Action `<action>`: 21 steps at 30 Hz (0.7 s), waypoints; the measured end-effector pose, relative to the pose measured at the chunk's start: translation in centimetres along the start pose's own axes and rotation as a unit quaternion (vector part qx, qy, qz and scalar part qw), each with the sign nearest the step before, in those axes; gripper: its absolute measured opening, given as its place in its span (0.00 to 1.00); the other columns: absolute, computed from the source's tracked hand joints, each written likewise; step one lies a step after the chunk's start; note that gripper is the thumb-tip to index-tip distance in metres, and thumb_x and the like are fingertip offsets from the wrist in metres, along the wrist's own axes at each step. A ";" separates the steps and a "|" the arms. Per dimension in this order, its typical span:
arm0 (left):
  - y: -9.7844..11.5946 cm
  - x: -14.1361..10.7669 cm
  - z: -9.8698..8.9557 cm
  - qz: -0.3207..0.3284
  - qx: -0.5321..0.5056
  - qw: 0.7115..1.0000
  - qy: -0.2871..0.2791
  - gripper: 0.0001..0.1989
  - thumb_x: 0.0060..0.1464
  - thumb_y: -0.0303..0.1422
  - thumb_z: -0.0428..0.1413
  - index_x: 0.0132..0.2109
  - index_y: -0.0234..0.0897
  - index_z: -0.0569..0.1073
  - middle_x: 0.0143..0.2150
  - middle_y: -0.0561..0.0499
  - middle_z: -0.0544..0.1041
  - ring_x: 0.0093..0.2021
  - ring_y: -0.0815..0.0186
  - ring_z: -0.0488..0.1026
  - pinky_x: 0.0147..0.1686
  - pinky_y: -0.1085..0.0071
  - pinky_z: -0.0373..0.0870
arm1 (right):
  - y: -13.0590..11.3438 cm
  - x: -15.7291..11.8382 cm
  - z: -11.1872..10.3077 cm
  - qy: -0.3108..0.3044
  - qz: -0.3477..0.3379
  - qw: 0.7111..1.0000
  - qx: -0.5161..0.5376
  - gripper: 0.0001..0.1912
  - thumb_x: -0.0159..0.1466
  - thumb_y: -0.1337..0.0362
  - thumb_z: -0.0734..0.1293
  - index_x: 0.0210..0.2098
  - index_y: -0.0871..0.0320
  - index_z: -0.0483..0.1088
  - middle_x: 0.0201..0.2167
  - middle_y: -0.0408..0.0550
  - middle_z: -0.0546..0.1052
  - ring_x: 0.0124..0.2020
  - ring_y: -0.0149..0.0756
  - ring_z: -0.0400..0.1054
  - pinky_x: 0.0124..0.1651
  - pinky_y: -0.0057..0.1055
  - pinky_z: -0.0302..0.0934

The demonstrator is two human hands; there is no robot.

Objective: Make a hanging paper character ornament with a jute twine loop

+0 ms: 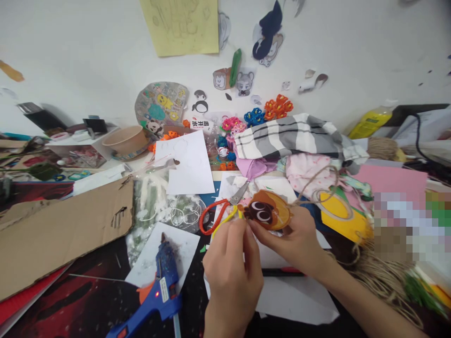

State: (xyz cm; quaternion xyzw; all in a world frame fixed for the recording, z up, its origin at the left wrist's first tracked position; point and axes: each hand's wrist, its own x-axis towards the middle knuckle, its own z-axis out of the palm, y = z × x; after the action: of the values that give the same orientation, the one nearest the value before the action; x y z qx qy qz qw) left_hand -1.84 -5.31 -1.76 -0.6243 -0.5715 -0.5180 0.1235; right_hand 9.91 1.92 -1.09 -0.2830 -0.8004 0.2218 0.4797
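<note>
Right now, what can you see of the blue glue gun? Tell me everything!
The blue glue gun looks plastic, with a dark nozzle pointing toward the wall, a white label, an orange trigger-like part and a glowing red light. A pale stick pokes out its back. Its front lies over a smudged white sheet.

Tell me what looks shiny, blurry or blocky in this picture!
In the head view, the brown figure with big eyes in the right hand has pale glints; in the head view, the clear plastic bag shines too; in the head view, clutter at the far left looks soft, and coarse squares hide a patch at the right.
</note>
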 end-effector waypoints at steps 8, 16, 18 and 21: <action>0.0 -0.1 0.2 0.000 0.015 1.000 0.000 0.06 0.62 0.21 0.52 0.40 0.34 0.70 0.26 0.53 0.70 0.26 0.70 0.67 0.27 0.74 0.65 | -0.5 -0.1 0.2 0.016 -0.009 1.000 -0.010 0.08 0.62 0.69 0.69 0.26 0.55 0.70 0.22 0.40 0.74 0.23 0.31 0.69 0.30 0.29 0.67; -0.1 0.1 0.3 0.009 0.010 1.000 -0.007 0.07 0.60 0.20 0.52 0.39 0.34 0.71 0.27 0.52 0.72 0.25 0.70 0.68 0.27 0.73 0.65 | -0.1 -0.3 0.4 0.026 0.003 0.999 0.034 0.06 0.62 0.69 0.69 0.39 0.55 0.74 0.27 0.42 0.77 0.27 0.32 0.72 0.30 0.28 0.68; -0.2 0.1 0.2 0.011 0.005 1.000 -0.011 0.07 0.60 0.19 0.52 0.40 0.34 0.71 0.28 0.52 0.72 0.26 0.70 0.68 0.28 0.73 0.66 | 0.0 -0.4 0.3 0.015 -0.006 0.999 0.036 0.07 0.63 0.69 0.69 0.42 0.54 0.74 0.30 0.43 0.79 0.29 0.33 0.73 0.32 0.29 0.69; -0.2 0.2 0.2 0.007 0.006 1.000 -0.018 0.07 0.60 0.19 0.52 0.40 0.34 0.71 0.27 0.52 0.71 0.26 0.70 0.69 0.28 0.74 0.66 | 0.1 -0.4 0.2 -0.002 -0.015 0.999 0.029 0.06 0.65 0.68 0.68 0.41 0.54 0.74 0.30 0.43 0.79 0.31 0.34 0.75 0.34 0.30 0.71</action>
State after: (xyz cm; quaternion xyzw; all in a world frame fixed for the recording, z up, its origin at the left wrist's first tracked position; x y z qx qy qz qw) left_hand -1.92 -5.01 -1.80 -0.6372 -0.5721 -0.5021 0.1204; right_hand 9.94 1.70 -1.46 -0.2567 -0.7987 0.2382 0.4893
